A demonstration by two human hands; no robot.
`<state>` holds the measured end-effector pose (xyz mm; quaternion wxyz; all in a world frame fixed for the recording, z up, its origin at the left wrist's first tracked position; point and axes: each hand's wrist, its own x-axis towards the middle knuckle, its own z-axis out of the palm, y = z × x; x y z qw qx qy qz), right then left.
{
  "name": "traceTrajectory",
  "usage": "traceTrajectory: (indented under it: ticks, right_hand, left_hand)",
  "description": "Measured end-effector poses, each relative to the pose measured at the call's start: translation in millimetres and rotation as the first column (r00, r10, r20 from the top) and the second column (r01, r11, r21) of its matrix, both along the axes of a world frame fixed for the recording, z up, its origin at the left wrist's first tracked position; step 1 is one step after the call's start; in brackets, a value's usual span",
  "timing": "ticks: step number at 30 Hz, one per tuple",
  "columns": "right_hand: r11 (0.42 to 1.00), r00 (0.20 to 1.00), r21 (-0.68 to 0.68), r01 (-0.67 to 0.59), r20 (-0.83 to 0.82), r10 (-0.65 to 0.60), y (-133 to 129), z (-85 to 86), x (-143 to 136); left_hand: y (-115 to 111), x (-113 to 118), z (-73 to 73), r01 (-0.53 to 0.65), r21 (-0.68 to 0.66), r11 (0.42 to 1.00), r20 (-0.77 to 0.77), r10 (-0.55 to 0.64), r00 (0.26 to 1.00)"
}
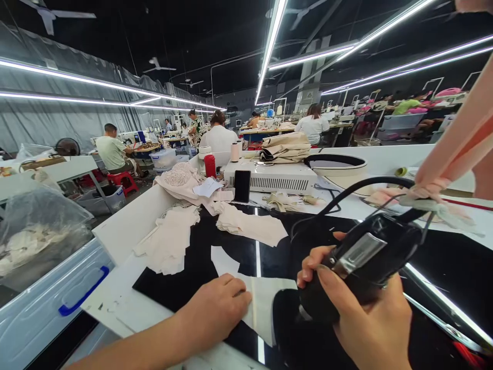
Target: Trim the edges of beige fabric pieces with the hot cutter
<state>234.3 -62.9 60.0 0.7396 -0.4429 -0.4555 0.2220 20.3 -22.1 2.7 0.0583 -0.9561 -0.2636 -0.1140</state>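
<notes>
My left hand [219, 306] rests on a cream fabric piece [265, 300], its fingers bent and closed on the cloth's left part. White paper-like template [223, 259] sticks out just beyond those fingers. My right hand [358, 308] is wrapped round a black corded tool that looks like an iron [370, 252], with a silver plate on its upper side. The iron's dark front lies at the right edge of the fabric piece; its underside is hidden. A knotted pink cloth strip [435, 185] hangs down to the cord end of the iron.
Two stacks of cream fabric pieces [169, 239] [250, 223] lie on the black tabletop [239, 241]. Behind are a phone [242, 186], a vented white box [273, 177], folded beige cloth [285, 148] and a round container [339, 169]. Co-workers sit farther back.
</notes>
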Motion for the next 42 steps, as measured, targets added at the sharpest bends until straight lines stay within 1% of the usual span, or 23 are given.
traceTrajectory:
  ticks: [2, 4, 6, 8, 10, 12, 14, 16, 19, 22, 26, 29, 38, 42]
  right_hand:
    - [1.0, 1.0, 0.011, -0.005, 0.001, 0.005, 1, 0.4, 1]
    - [0.999, 1.0, 0.037, -0.013, -0.001, 0.013, 2, 1.0, 2]
    - [0.998, 1.0, 0.063, -0.023, -0.003, 0.023, 3, 1.4, 2]
    - [0.996, 0.999, 0.076, -0.039, -0.006, 0.04, 2, 1.5, 1]
    - [0.996, 0.998, 0.069, -0.059, -0.014, 0.06, 1, 1.2, -1]
    - [0.995, 0.997, 0.076, -0.072, -0.031, 0.074, 0, 1.0, -3]
    - [0.991, 0.994, 0.095, -0.092, -0.046, 0.097, -2, 1.2, -5]
    - [0.987, 0.991, 0.115, -0.11, -0.057, 0.117, -4, 1.9, -6]
    - [0.985, 0.989, 0.124, -0.12, -0.07, 0.129, -9, 3.7, -7]
    - [0.985, 0.988, 0.123, -0.124, -0.077, 0.134, -14, 5.3, -8]
    - [0.988, 0.991, 0.124, -0.096, -0.085, 0.107, -21, 7.0, -6]
    - [0.991, 0.992, 0.115, -0.075, -0.088, 0.085, -25, 8.1, -4]
    - [0.988, 0.989, 0.125, -0.096, -0.103, 0.109, -31, 6.9, -10]
    - [0.989, 0.99, 0.124, -0.081, -0.104, 0.094, -30, 5.3, -10]
  left_hand:
    - [-11, 11, 1.8, -0.051, 0.007, 0.999, -0.051, 0.051, 0.997]
    - [-19, 20, 3.2, -0.088, -0.038, 0.995, -0.067, 0.085, 0.994]
    - [-25, 24, 6.2, -0.098, -0.15, 0.984, -0.058, 0.09, 0.994]
    - [-30, 24, 12.2, -0.099, -0.269, 0.958, -0.044, 0.091, 0.995]
    - [-34, 21, 20.0, -0.103, -0.328, 0.939, -0.026, 0.1, 0.995]
    - [-33, 16, 26.1, -0.09, -0.301, 0.949, 0.009, 0.097, 0.995]
    - [-27, 11, 27.1, -0.042, -0.232, 0.972, 0.051, 0.056, 0.997]
    - [-19, 8, 22.7, 0.034, -0.18, 0.983, 0.111, -0.014, 0.994]
    - [-6, 4, 12.0, 0.155, -0.14, 0.978, 0.189, -0.128, 0.974]
    - [1, 1, 4.3, 0.222, -0.112, 0.969, 0.19, -0.199, 0.961]
    - [1, -3, 1.1, 0.234, -0.062, 0.97, 0.167, -0.221, 0.961]
    - [-2, -5, 1.0, 0.234, -0.05, 0.971, 0.17, -0.223, 0.96]
    - [-3, -6, 2.0, 0.239, -0.023, 0.971, 0.155, -0.233, 0.96]
    - [-2, -7, 2.0, 0.247, -0.008, 0.969, 0.172, -0.242, 0.955]
